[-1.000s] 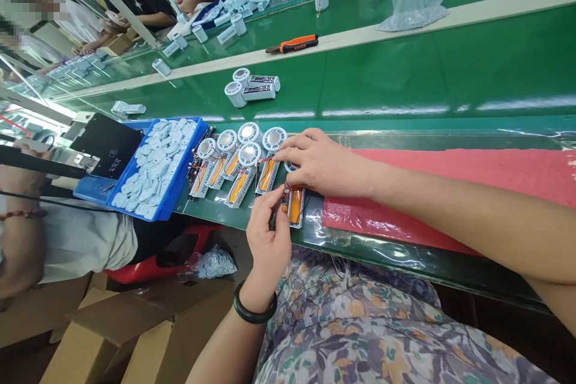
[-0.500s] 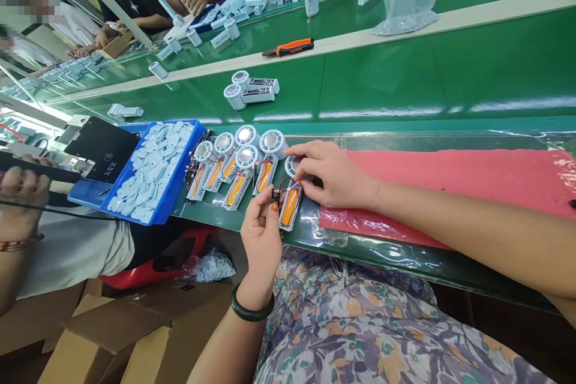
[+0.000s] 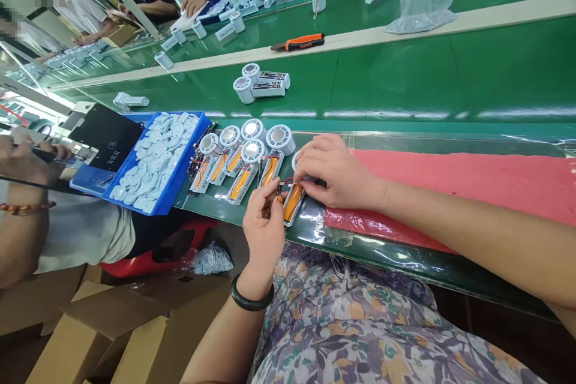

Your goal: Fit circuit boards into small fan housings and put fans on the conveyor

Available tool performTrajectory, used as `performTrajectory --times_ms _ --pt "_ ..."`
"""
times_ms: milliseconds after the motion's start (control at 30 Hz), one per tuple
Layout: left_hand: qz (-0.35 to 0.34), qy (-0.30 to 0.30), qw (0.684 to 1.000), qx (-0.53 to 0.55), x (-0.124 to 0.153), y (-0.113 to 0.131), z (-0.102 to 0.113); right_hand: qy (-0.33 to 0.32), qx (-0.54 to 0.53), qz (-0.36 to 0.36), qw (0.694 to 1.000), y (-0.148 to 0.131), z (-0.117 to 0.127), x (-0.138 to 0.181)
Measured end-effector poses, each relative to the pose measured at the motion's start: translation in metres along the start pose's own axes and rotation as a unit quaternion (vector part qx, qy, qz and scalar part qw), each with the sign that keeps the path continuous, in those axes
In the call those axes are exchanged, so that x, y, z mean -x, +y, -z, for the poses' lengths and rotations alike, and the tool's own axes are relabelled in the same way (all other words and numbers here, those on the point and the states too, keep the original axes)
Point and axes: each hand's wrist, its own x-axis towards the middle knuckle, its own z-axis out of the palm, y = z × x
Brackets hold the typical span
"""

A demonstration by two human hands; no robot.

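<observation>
And here we are: the right hand (image 3: 330, 174) has just folded its fingers in over the round fan head (image 3: 294, 159), where half a second ago a finger stretched out beside it, so we now catch only a sliver of that head. The left hand (image 3: 265, 222) still has its grip clamped, thumb and forefinger, on the small dark board (image 3: 279, 191), which now sits just beside the top of the open casing (image 3: 294, 204). The right fingertips are bunched near the red wire (image 3: 288, 180); whether that grip is pinching anything, we can't tell. To us it looks like close wire-and-board work, with the board not yet in the casing.

Now the lie of it! The casing is on the desk (image 3: 211, 207), between our two hands, open face up with its orange insert (image 3: 294, 201) showing. Its long axis runs away from us, leaning slightly right at the far end; the bare end points back toward our body, the head end away, much like the fan units (image 3: 242, 185) to its left.
</observation>
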Motion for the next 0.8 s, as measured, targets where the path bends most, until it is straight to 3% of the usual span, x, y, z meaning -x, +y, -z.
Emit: performTrajectory --times_ms 200,333,800 --pt "0.021 -0.003 0.999 0.025 -0.004 -0.001 0.0 -0.014 0.027 -0.036 0.999 -0.008 0.0 -0.01" --pt "-0.013 -0.009 1.0 0.024 -0.004 -0.001 0.001 0.028 0.001 -0.02 0.999 -0.012 -0.004 -0.002" --pt "-0.037 -0.001 0.999 0.018 -0.005 0.0 -0.002 0.031 -0.008 0.003 0.999 -0.009 -0.011 0.004"
